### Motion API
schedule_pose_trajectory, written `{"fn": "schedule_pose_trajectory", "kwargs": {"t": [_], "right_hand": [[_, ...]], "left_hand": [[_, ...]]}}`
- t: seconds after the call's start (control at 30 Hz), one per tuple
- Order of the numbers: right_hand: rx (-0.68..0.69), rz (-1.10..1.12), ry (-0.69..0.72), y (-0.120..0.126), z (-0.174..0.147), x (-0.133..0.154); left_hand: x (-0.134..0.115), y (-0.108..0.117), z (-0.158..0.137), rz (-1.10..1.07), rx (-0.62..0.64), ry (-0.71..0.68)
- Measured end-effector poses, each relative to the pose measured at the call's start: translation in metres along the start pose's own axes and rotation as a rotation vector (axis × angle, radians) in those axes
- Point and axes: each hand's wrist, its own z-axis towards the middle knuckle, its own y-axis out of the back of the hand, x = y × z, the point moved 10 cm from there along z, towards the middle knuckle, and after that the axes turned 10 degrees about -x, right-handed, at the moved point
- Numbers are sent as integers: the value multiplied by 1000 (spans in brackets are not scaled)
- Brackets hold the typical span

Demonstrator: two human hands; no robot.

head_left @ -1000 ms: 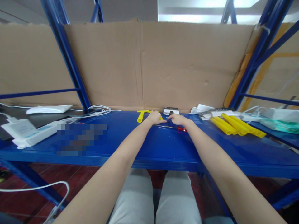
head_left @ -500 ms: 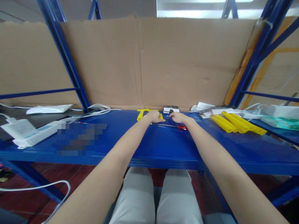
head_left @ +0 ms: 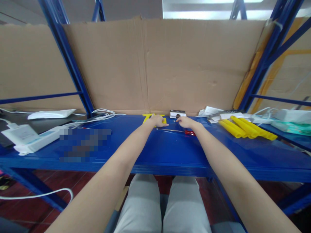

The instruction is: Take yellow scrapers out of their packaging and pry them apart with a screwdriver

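My left hand [head_left: 158,121] lies over a yellow plastic piece [head_left: 147,118] near the back of the blue tabletop, its fingers closed on it. The hand covers much of that piece; a flat bar and a lower edge show around it. To the right, my right hand [head_left: 185,122] is closed, fingertips against a small dark piece [head_left: 178,116], whose kind is too small to tell. Tiny light bits [head_left: 173,121] lie between the hands. In front of both hands lies a screwdriver [head_left: 189,132], its red handle beside my right wrist and its thin shaft pointing left.
A small white and black box [head_left: 174,112] stands behind the hands against the cardboard panel [head_left: 170,64]. Yellow tubes [head_left: 245,127] and white packets lie at right. On the left are a white power strip [head_left: 41,139] and coiled cables [head_left: 104,113]. Blue posts rise at both sides.
My left hand has shifted slightly left over the yellow piece, and the screwdriver's tip shows more clearly. My right hand stays almost where it was.
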Motion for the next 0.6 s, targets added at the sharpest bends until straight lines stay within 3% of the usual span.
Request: {"fn": "schedule_pose_trajectory", "kwargs": {"t": [0.43, 0.6], "right_hand": [[0, -6, 13, -1, 1, 0], [1, 16, 1, -2, 2, -5]], "left_hand": [[7, -3, -2, 53, 2, -5], [12, 6, -5, -1, -62, 10]]}}
